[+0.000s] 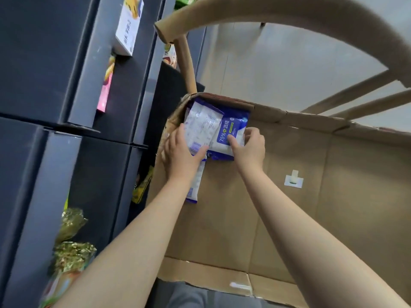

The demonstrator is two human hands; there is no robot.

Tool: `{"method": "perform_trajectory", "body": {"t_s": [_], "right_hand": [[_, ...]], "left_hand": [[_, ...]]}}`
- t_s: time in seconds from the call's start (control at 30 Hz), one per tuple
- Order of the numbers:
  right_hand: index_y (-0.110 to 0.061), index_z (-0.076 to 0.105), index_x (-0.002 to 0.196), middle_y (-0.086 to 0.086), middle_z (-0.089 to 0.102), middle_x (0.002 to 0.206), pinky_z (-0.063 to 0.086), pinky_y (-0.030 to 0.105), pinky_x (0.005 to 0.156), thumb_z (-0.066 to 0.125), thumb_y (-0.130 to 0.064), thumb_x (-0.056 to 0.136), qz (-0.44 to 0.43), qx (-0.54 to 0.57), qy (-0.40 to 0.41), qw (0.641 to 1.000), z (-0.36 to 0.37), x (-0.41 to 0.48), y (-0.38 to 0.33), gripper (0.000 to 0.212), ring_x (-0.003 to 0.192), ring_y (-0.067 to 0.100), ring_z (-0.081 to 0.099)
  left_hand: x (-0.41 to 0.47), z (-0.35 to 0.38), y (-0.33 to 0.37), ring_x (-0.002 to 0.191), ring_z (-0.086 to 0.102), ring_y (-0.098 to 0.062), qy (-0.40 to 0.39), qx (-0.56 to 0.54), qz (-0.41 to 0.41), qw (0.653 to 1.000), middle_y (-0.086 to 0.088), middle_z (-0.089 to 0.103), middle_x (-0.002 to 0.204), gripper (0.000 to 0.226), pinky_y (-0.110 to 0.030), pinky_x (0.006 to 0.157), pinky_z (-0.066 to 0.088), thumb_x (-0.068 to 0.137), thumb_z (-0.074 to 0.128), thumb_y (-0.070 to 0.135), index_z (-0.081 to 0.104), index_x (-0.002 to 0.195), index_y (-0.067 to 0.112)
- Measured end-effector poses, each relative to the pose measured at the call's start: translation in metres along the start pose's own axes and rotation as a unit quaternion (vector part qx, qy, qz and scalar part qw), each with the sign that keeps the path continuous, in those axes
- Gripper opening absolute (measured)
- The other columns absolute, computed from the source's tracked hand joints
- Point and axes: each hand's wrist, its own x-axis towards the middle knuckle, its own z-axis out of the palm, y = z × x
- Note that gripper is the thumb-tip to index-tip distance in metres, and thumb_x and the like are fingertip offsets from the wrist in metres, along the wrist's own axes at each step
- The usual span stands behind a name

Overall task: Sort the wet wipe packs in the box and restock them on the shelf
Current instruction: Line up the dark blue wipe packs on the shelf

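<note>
Cardboard made the big open box (pixel 289 196), which filled the lower right of the view, and the wet wipe packs were gathered in its far left corner. The left hand (pixel 180 152) grasped a white pack (pixel 200 127) that showed its printed back side: the fingers lay along its left edge and the thumb pressed on its lower face. Just beside it, touching, was a blue pack (pixel 231 132) marked "75%". The right hand (pixel 251 145) held this one with the thumb on the front and the fingers curled round the right edge. Both packs stood tilted against the corner walls of the box. A third pack (pixel 195 187) lay flat on the box floor, partly hidden under the left wrist, so its print could not be read; it seemed to be of the same white and blue kind. A small white label (pixel 293 180) was stuck on the box floor, well apart from the packs. To the left stood a dark grey shelf (pixel 55 152) that carried a white carton (pixel 129 27), a pink carton (pixel 106 90) and some gold foil bags (pixel 71 252) lower down. Behind the box, a light wooden chair (pixel 289 14) stood on a pale floor.
</note>
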Motion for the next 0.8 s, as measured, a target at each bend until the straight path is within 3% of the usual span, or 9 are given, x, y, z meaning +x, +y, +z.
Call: {"method": "perform_trajectory", "body": {"t_s": [0.1, 0.2, 0.3, 0.37, 0.43, 0.5, 0.57, 0.67, 0.8], "right_hand": [[-0.018, 0.054, 0.109, -0.006, 0.041, 0.111, 0.037, 0.017, 0.074, 0.076, -0.034, 0.083, -0.01, -0.03, 0.017, 0.999, -0.002, 0.002, -0.007, 0.037, 0.108, 0.015, 0.052], [-0.018, 0.056, 0.1, -0.004, 0.048, 0.109, 0.043, 0.027, 0.085, 0.077, -0.031, 0.082, -0.013, -0.021, 0.023, 0.999, -0.007, 0.0, -0.012, 0.031, 0.107, 0.02, 0.054], [-0.02, 0.055, 0.094, 0.002, 0.065, 0.098, 0.055, 0.039, 0.081, 0.075, -0.024, 0.084, 0.025, 0.109, 0.002, 0.994, -0.017, -0.01, -0.017, 0.022, 0.093, 0.023, 0.064], [-0.023, 0.053, 0.093, -0.002, 0.07, 0.09, 0.057, 0.03, 0.068, 0.074, -0.02, 0.086, 0.054, 0.2, -0.003, 0.978, -0.027, -0.021, -0.017, 0.022, 0.083, 0.018, 0.068], [-0.02, 0.053, 0.101, -0.007, 0.073, 0.086, 0.055, 0.023, 0.063, 0.072, -0.013, 0.088, 0.085, 0.291, -0.017, 0.953, -0.041, -0.036, -0.016, 0.025, 0.08, 0.011, 0.071], [-0.008, 0.051, 0.122, -0.002, 0.075, 0.097, 0.057, 0.025, 0.072, 0.066, -0.005, 0.091, 0.108, 0.371, -0.049, 0.921, -0.06, -0.056, -0.015, 0.035, 0.087, 0.013, 0.071], [0.0, 0.048, 0.13, -0.002, 0.075, 0.099, 0.056, 0.021, 0.073, 0.059, -0.005, 0.096, 0.088, 0.39, -0.096, 0.911, -0.088, -0.083, -0.019, 0.036, 0.088, 0.011, 0.071], [-0.006, 0.056, 0.123, 0.003, 0.075, 0.106, 0.057, 0.023, 0.071, 0.056, -0.013, 0.098, 0.089, 0.445, -0.159, 0.877, -0.135, -0.125, -0.03, 0.025, 0.092, 0.013, 0.072], [-0.016, 0.062, 0.107, 0.006, 0.076, 0.099, 0.06, 0.038, 0.076, 0.06, -0.017, 0.094, 0.084, 0.482, -0.19, 0.851, -0.204, -0.184, -0.07, 0.013, 0.084, 0.019, 0.074]], "left_hand": [[-0.001, 0.0, -0.001, 0.143, 0.027, -0.021, 0.018, 0.018, 0.002, 1.0, 0.0, 0.032, 0.155, 0.089, -0.049, 0.117, 0.026, 0.08, 0.073, 0.048, 0.025, 0.151, 0.023], [-0.001, -0.007, 0.0, 0.139, 0.035, -0.02, 0.043, 0.003, 0.013, 0.999, 0.001, 0.038, 0.151, 0.078, -0.045, 0.114, 0.031, 0.081, 0.074, 0.045, 0.037, 0.146, 0.02], [-0.008, -0.016, 0.004, 0.131, 0.039, -0.02, 0.064, -0.021, 0.022, 0.997, 0.001, 0.043, 0.144, 0.068, -0.037, 0.108, 0.036, 0.081, 0.074, 0.041, 0.046, 0.139, 0.019], [-0.02, -0.023, 0.007, 0.125, 0.039, -0.019, 0.065, -0.038, 0.004, 0.997, 0.003, 0.048, 0.137, 0.065, -0.035, 0.102, 0.038, 0.08, 0.074, 0.045, 0.05, 0.136, 0.023], [-0.036, -0.033, 0.013, 0.124, 0.044, -0.013, 0.008, -0.132, -0.061, 0.989, 0.007, 0.055, 0.132, 0.065, -0.037, 0.102, 0.043, 0.078, 0.074, 0.05, 0.051, 0.136, 0.028], [-0.061, -0.05, 0.025, 0.114, 0.059, -0.005, -0.063, -0.313, -0.133, 0.938, 0.012, 0.064, 0.122, 0.062, -0.032, 0.095, 0.049, 0.077, 0.076, 0.051, 0.057, 0.132, 0.03], [-0.093, -0.069, 0.04, 0.095, 0.066, 0.0, -0.1, -0.431, -0.157, 0.883, 0.012, 0.071, 0.11, 0.053, -0.025, 0.085, 0.045, 0.074, 0.078, 0.05, 0.065, 0.121, 0.028], [-0.149, -0.098, 0.063, 0.093, 0.061, -0.009, -0.132, -0.537, -0.163, 0.817, 0.004, 0.072, 0.106, 0.054, -0.026, 0.083, 0.044, 0.065, 0.081, 0.047, 0.07, 0.112, 0.024], [-0.236, -0.151, 0.099, 0.1, 0.064, -0.021, -0.176, -0.669, -0.12, 0.712, -0.012, 0.065, 0.117, 0.072, -0.03, 0.081, 0.054, 0.066, 0.088, 0.035, 0.06, 0.131, 0.022]]}}
